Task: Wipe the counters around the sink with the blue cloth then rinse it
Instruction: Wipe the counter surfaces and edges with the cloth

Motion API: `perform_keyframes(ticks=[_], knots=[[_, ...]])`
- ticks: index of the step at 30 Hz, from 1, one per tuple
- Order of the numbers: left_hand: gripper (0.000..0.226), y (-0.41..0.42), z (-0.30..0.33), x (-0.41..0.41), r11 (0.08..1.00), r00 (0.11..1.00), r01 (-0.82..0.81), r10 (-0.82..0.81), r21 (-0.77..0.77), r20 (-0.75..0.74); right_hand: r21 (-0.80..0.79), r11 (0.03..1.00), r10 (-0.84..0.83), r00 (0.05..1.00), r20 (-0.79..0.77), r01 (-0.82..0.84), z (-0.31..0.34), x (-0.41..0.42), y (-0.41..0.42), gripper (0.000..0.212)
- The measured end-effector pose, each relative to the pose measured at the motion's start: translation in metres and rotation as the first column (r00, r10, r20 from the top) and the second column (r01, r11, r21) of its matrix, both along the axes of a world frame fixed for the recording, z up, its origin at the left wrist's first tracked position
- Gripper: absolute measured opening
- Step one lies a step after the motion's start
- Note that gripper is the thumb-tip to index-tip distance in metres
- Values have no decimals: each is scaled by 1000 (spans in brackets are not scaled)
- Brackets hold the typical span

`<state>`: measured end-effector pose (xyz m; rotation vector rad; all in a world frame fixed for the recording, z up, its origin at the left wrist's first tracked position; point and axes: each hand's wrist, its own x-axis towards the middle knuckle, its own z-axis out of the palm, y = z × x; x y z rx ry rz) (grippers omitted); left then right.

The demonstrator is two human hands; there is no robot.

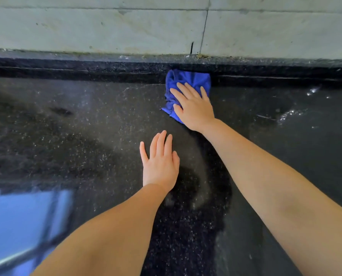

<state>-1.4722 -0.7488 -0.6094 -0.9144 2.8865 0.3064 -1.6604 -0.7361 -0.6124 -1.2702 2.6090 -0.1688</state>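
The blue cloth (187, 81) lies bunched on the dark speckled counter (86, 126), pushed up against the raised back ledge. My right hand (194, 107) presses flat on the cloth with straight, spread fingers, covering its near half. My left hand (161, 162) rests flat on the bare counter, nearer to me and a little to the left of the cloth, holding nothing. The sink is not in view.
A pale tiled wall (106, 26) rises behind the counter's raised back ledge (66, 66). Wet, shiny streaks (289, 114) lie on the counter at the right. A bright window reflection (22, 226) shows on the counter at the lower left.
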Motion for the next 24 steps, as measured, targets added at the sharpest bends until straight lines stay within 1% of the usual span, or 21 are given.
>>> perform_keyframes(ticks=[1, 2, 4, 7, 9, 11, 15, 19, 21, 23, 24], knots=[[53, 0, 0, 0, 1000, 1000, 2, -3, 7, 9, -3, 1000, -9, 1000, -4, 9, -2, -10, 18, 50], [51, 0, 0, 1, 1000, 1000, 4, -4, 13, 15, -9, 998, -63, 998, -10, 63, -4, -19, 40, 50], [50, 0, 0, 2, 1000, 1000, 1, -1, 23, 14, -28, 967, -253, 967, -27, 252, -7, -42, 92, 51], [50, 1, 0, 1, 1000, 1000, 5, -5, 28, 17, 15, 851, -524, 851, -38, 525, -4, -71, 161, 52], [50, 0, -1, 1, 999, 1000, 9, -9, 36, 13, 39, 789, -612, 790, -28, 613, -2, -69, 174, 52], [50, 0, -1, 1, 999, 1000, 13, -14, 45, 10, 30, 800, -599, 800, -23, 600, -4, -42, 168, 52], [50, 0, 0, 2, 999, 1000, 20, -20, 49, 5, 17, 929, -369, 929, -35, 370, 0, 73, 179, 52], [49, -1, 1, 1, 999, 1000, 25, -25, 48, -17, 37, 968, -247, 968, -29, 248, 2, 181, 217, 51], [49, 0, 1, 2, 999, 999, 27, -26, 47, -28, 21, 985, -170, 985, -34, 171, 2, 191, 229, 50], [49, 1, 1, 4, 999, 999, 28, -27, 40, -33, 7, 994, -107, 993, -46, 107, 0, 167, 229, 50], [49, 1, 0, 4, 999, 999, 29, -28, 37, -41, 9, 994, -109, 992, -61, 110, -1, 144, 225, 51]])
